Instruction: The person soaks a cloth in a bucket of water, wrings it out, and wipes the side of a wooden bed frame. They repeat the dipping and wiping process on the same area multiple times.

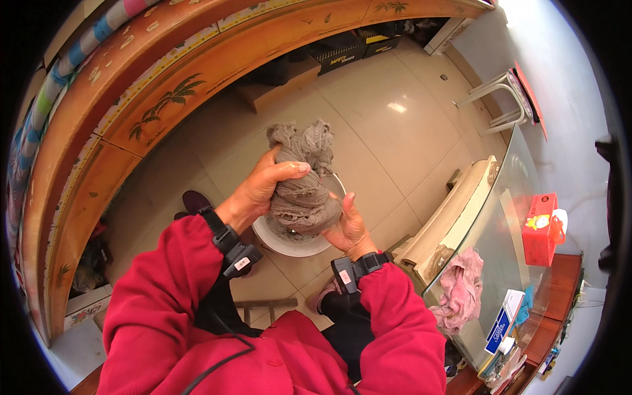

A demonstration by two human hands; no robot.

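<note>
A wet-looking grey-brown cloth [299, 187], bunched and twisted, is held up in front of me in both hands. My left hand [266, 181] wraps round its upper left side, thumb lying across the cloth. Lower on the right, my right hand [349, 227] grips the cloth's bottom end with the thumb pointing up; some of its fingers are hidden under the folds. Directly beneath is a white basin [299, 248] on the floor, mostly covered by the cloth and hands. Greyish water shows inside it.
A glass-topped table [487, 276] on the right bears a pink cloth [459, 289], a red tissue box [540, 230] and a blue-and-white box [503, 322]. An orange bed frame [151, 112] curves along the left and back, with dark boxes [342, 56] under it. A stool [503, 99] stands far right.
</note>
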